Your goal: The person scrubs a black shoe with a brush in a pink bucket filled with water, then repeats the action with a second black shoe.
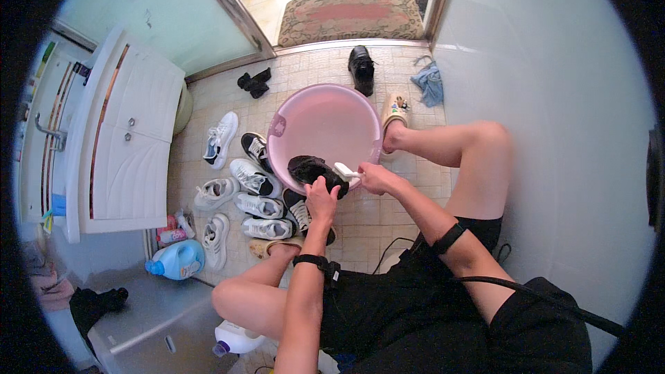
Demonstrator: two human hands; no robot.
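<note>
My left hand (pixel 321 198) is closed on the near end of a black shoe (pixel 312 168), which it holds over the near rim of a pink basin (pixel 324 91). In my right hand (pixel 376 178) is the handle of a white brush (pixel 344 171). The brush head rests against or just beside the right side of the shoe; its bristles are hidden. Cloudy, pinkish water seems to fill the basin. Another black shoe (pixel 361 70) stands on the floor beyond the basin's far right rim.
Several white and black sneakers (pixel 259 205) crowd the floor left of the basin. Black socks (pixel 255 83) and a blue cloth (pixel 429 84) lie farther off. A blue detergent bottle (pixel 176 260) stands by the white cabinet (pixel 125 138). A patterned mat (pixel 352 17) lies at the doorway.
</note>
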